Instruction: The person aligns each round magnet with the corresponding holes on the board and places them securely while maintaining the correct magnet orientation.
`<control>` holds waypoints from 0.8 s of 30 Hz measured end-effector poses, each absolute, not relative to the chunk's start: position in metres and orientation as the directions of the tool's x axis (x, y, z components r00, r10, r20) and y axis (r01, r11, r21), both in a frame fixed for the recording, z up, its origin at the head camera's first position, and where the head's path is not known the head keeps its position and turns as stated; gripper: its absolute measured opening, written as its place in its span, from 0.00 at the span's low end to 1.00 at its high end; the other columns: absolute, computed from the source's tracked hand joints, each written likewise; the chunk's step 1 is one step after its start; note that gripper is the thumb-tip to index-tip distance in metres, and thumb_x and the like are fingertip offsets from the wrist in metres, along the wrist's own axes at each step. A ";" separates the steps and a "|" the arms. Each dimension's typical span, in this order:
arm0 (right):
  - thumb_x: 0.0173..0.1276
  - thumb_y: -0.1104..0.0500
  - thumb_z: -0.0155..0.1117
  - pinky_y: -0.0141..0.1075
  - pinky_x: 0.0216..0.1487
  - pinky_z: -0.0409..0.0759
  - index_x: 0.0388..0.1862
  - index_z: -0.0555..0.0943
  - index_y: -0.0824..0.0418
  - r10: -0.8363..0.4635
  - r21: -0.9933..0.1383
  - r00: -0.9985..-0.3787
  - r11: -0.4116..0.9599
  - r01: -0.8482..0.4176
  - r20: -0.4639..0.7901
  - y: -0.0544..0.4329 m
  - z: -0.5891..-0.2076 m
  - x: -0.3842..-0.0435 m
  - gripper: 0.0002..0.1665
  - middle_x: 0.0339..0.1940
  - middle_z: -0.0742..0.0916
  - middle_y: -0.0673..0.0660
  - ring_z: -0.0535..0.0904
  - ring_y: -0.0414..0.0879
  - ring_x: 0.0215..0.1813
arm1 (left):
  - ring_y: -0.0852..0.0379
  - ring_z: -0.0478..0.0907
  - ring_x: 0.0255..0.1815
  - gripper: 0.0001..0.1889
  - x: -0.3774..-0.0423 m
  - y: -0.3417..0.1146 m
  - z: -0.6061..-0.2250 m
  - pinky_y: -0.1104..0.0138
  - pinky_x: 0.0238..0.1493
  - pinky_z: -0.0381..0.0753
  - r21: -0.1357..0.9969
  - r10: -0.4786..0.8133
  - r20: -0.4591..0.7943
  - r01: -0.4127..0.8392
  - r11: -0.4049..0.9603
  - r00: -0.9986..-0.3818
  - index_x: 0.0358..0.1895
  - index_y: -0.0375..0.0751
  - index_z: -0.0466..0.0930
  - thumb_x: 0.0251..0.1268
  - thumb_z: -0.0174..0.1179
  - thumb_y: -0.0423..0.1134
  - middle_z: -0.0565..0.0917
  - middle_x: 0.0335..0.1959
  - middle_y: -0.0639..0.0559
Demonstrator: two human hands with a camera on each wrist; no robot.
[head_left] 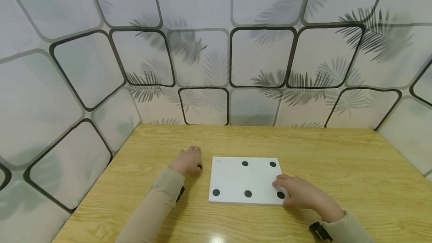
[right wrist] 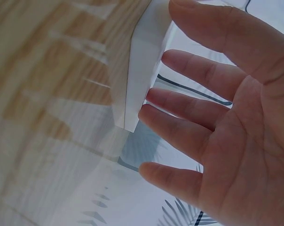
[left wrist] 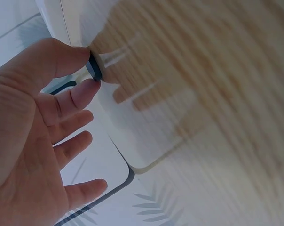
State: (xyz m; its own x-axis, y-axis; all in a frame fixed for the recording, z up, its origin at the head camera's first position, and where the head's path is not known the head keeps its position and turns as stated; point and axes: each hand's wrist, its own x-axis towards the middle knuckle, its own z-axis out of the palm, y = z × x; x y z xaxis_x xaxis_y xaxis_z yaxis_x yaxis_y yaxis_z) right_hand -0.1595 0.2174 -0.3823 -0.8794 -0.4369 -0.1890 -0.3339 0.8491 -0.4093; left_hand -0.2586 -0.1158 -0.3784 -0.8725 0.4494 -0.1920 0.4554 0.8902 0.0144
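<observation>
A white rectangular board (head_left: 236, 179) lies flat on the table. Several black round spots (head_left: 248, 194) mark it along its far and near sides, and a faint pale ring (head_left: 218, 162) shows in its far left corner. Left of the board, my left hand (head_left: 187, 161) pinches a small dark disc (left wrist: 94, 67) between thumb and index finger, close over the wood; its other fingers are spread. My right hand (head_left: 300, 192) rests at the board's right edge, fingers fairly straight over the near right corner. The right wrist view shows its fingertips right at the white edge (right wrist: 144, 61).
The wooden table (head_left: 354, 160) carries the board near its middle. Pale curtains or panels (head_left: 202, 59) with dark rounded squares and leaf prints stand behind the table and along both sides. Dark straps (head_left: 320, 231) sit on the wrists.
</observation>
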 end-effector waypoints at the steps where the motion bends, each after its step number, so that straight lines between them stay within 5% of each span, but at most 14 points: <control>1: 0.43 0.63 0.71 0.54 0.55 0.61 0.48 0.76 0.63 -0.439 -0.410 -0.879 0.848 -0.336 -0.188 0.217 -0.382 -0.160 0.28 0.56 0.73 0.65 0.66 0.61 0.57 | 0.44 0.55 0.63 0.12 -0.259 -0.116 -0.379 0.43 0.55 0.56 0.012 0.455 -0.195 0.461 0.887 -0.869 0.16 0.44 0.72 0.54 0.59 0.40 0.63 0.61 0.42; 6: 0.44 0.63 0.71 0.54 0.55 0.62 0.48 0.77 0.63 -0.434 -0.404 -0.880 0.852 -0.333 -0.190 0.217 -0.382 -0.159 0.28 0.56 0.73 0.65 0.67 0.61 0.57 | 0.44 0.54 0.63 0.11 -0.258 -0.115 -0.377 0.43 0.55 0.56 -0.008 0.467 -0.198 0.478 0.878 -0.862 0.17 0.43 0.72 0.54 0.58 0.40 0.63 0.62 0.43; 12: 0.43 0.63 0.71 0.54 0.55 0.62 0.48 0.77 0.63 -0.436 -0.407 -0.880 0.850 -0.334 -0.187 0.217 -0.382 -0.160 0.28 0.56 0.73 0.65 0.67 0.61 0.57 | 0.46 0.52 0.65 0.06 -0.257 -0.107 -0.372 0.44 0.56 0.55 -0.018 0.478 -0.195 0.491 0.871 -0.856 0.30 0.41 0.78 0.55 0.56 0.40 0.61 0.63 0.44; 24: 0.43 0.64 0.70 0.55 0.55 0.61 0.47 0.77 0.64 -0.427 -0.402 -0.882 0.856 -0.324 -0.198 0.216 -0.382 -0.160 0.28 0.55 0.73 0.65 0.67 0.61 0.56 | 0.48 0.50 0.66 0.07 -0.263 -0.084 -0.374 0.46 0.58 0.53 -0.027 0.496 -0.179 0.508 0.861 -0.850 0.32 0.43 0.79 0.56 0.57 0.43 0.60 0.64 0.46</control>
